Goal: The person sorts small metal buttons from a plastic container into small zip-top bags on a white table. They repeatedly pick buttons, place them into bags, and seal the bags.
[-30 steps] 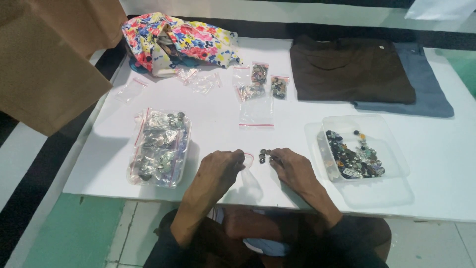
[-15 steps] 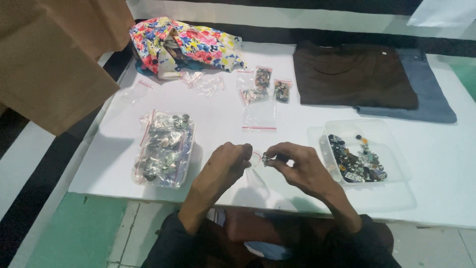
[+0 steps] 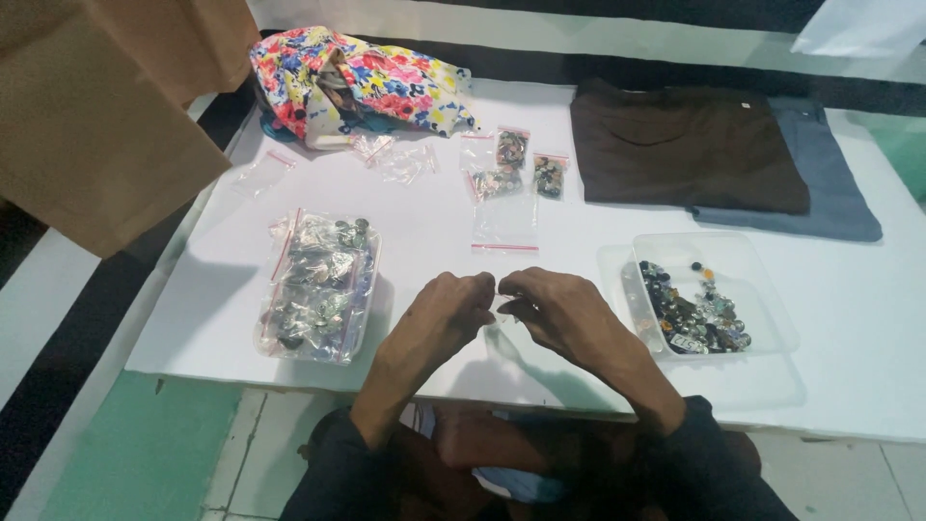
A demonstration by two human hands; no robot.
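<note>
The hands are coming together: a second ago they were a little apart near the front edge of the surface, and now the left hand and the right hand are meeting fingertip to fingertip. Both sets of fingers are pinching closed on a small clear zip bag hanging between them just above the surface; whether anything is going inside it I cannot tell.

To my eye the thin bag could be slipping from the pinch, since the film is slick and only the tips are holding it, and a small piece could be rolling off the near edge.

Left of the hands a clear tub is sitting heaped with filled, red-striped bags. To the right an open clear tray is holding loose dark and silver pieces. Straight ahead an empty flat bag with a red seal is lying, and beyond it three small filled bags. Further back a flowered cloth bundle is resting, beside a folded brown garment over a grey one.
</note>
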